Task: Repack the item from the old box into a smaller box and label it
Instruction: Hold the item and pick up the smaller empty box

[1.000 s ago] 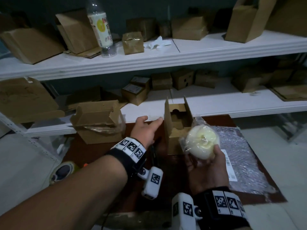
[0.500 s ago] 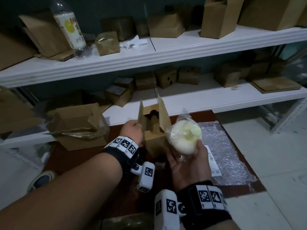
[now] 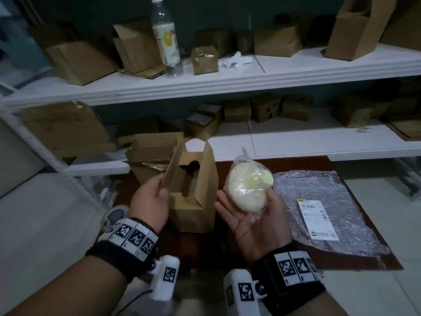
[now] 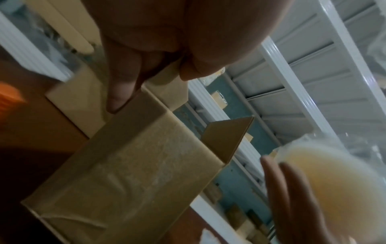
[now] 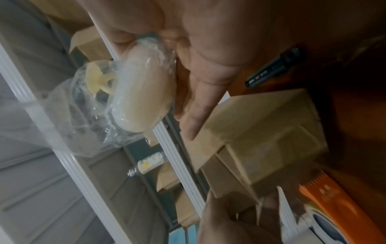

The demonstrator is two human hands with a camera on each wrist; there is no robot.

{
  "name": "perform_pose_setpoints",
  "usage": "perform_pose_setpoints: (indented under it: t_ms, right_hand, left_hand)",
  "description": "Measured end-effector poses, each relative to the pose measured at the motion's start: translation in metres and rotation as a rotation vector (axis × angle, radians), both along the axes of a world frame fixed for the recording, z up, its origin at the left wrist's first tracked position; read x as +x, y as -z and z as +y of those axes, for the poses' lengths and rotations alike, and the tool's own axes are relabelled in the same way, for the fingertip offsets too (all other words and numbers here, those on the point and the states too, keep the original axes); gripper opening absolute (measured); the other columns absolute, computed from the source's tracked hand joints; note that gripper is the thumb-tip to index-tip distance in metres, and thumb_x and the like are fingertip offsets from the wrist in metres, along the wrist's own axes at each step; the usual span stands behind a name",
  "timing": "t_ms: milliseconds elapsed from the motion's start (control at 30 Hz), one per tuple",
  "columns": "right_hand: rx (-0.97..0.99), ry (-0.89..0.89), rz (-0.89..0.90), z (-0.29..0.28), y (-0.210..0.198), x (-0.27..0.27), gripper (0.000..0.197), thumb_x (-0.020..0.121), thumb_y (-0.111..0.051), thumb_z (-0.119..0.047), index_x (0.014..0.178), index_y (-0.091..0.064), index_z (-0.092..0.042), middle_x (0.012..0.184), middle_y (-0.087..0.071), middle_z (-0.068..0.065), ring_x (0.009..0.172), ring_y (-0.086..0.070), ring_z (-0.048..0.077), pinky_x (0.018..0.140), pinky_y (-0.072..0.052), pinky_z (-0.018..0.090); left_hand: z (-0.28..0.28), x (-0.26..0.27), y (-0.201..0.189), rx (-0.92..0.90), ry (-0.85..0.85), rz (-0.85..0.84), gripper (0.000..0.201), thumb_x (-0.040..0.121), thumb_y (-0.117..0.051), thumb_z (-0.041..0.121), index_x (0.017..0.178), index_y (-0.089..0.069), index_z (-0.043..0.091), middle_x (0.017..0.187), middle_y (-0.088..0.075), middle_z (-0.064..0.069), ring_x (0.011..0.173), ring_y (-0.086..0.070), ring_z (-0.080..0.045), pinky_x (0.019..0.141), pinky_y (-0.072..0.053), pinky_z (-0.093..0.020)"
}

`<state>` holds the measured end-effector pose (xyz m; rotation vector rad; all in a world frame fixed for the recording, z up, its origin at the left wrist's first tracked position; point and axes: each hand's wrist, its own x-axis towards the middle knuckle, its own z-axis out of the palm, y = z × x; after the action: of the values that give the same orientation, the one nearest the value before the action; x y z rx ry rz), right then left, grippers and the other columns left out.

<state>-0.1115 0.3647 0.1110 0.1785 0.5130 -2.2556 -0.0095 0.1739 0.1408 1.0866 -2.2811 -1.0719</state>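
The item, a pale round object sealed in a clear plastic bag, lies in the upturned palm of the right hand, with the fingers curled loosely round its underside; it is out of any box and sits just to the right of the small box. The left hand pinches the left flap of the small box between thumb and fingers, holding it upright so that the top stays open; the opposite flap also stands upright. The small box rests on the brown mat, between the two hands. Judged status: removal from the old box appears complete, since the larger opened box sits beyond the left hand with plastic wrap spilling from it. Insertion into the small box is not yet done; closing, sealing and labelling also remain. A printed label lies on a sheet of bubble wrap, to the right of the right hand and apart from it; it carries barcodes and lines of print, too small to read. An orange tape dispenser lies near the left hand. A bottle on the upper shelf bears a yellow graphic; its wording is illegible.
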Motion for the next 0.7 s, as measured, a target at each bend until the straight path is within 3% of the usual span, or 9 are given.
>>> perform_pose_setpoints:
  t_ms: [100, 200, 300, 433, 567, 633, 700]
  right_hand:
    - [-0.01, -0.029, -0.031, -0.01, -0.007, 0.012, 0.054, 0.094, -0.051, -0.051, 0.133, -0.054, -0.014, 0.124, -0.065, 0.032, 0.109, -0.067, 0.049, 0.091, -0.052, 0.065]
    - [0.043, -0.042, -0.034, -0.018, -0.009, 0.017, 0.056, 0.098, -0.047, -0.051, 0.133, -0.055, -0.008, 0.122, -0.067, 0.03, 0.11, -0.067, 0.047, 0.095, -0.052, 0.062]
    - [0.072, -0.016, -0.029, -0.022, -0.01, 0.019, 0.057, 0.099, -0.045, -0.05, 0.134, -0.057, -0.007, 0.123, -0.067, 0.028, 0.112, -0.067, 0.044, 0.1, -0.051, 0.058]
    - [0.096, 0.048, -0.012, -0.024, -0.01, 0.014, 0.059, 0.099, -0.042, -0.052, 0.136, -0.055, -0.009, 0.127, -0.065, 0.027, 0.113, -0.067, 0.042, 0.101, -0.049, 0.059]
    - [0.107, 0.063, 0.024, -0.023, -0.008, 0.008, 0.061, 0.097, -0.041, -0.053, 0.14, -0.052, -0.012, 0.129, -0.064, 0.027, 0.116, -0.066, 0.042, 0.107, -0.045, 0.058]
    - [0.121, 0.038, 0.055, -0.023, -0.008, 0.007, 0.065, 0.094, -0.042, -0.055, 0.142, -0.05, -0.012, 0.129, -0.065, 0.026, 0.119, -0.064, 0.041, 0.111, -0.042, 0.056]
    - [0.129, 0.022, 0.083, -0.023, -0.006, 0.007, 0.072, 0.083, -0.048, -0.055, 0.141, -0.051, -0.012, 0.129, -0.065, 0.025, 0.121, -0.063, 0.04, 0.113, -0.038, 0.055]
  left_hand:
    - [-0.002, 0.03, 0.009, -0.048, 0.007, -0.063, 0.043, 0.099, -0.048, 0.008, 0.138, -0.059, 0.023, 0.123, -0.068, -0.001, 0.113, -0.061, -0.022, 0.1, -0.048, -0.037]
    - [-0.005, 0.047, 0.017, -0.02, 0.037, -0.102, 0.043, 0.101, -0.049, 0.01, 0.14, -0.056, 0.027, 0.122, -0.067, 0.003, 0.103, -0.057, -0.012, 0.097, -0.047, -0.032]
    - [-0.01, 0.055, 0.023, 0.005, 0.146, -0.136, 0.039, 0.103, -0.048, 0.016, 0.136, -0.056, 0.034, 0.116, -0.065, 0.014, 0.099, -0.056, -0.003, 0.093, -0.048, -0.03]
    - [-0.031, 0.054, 0.033, -0.01, 0.285, -0.144, 0.039, 0.104, -0.046, 0.015, 0.125, -0.063, 0.044, 0.117, -0.067, 0.021, 0.109, -0.061, 0.001, 0.096, -0.051, -0.027]
    - [-0.049, 0.044, 0.036, 0.031, 0.313, -0.118, 0.043, 0.102, -0.051, 0.012, 0.113, -0.064, 0.052, 0.119, -0.069, 0.018, 0.112, -0.063, -0.003, 0.101, -0.053, -0.039]
    - [-0.052, 0.037, 0.035, 0.021, 0.265, -0.165, 0.044, 0.098, -0.062, 0.018, 0.123, -0.057, 0.054, 0.128, -0.065, 0.012, 0.119, -0.061, -0.01, 0.104, -0.051, -0.041]
    - [-0.053, 0.03, 0.037, 0.034, 0.163, -0.23, 0.078, 0.083, -0.08, 0.03, 0.146, -0.037, 0.047, 0.143, -0.055, 0.003, 0.13, -0.055, -0.02, 0.108, -0.047, -0.042]
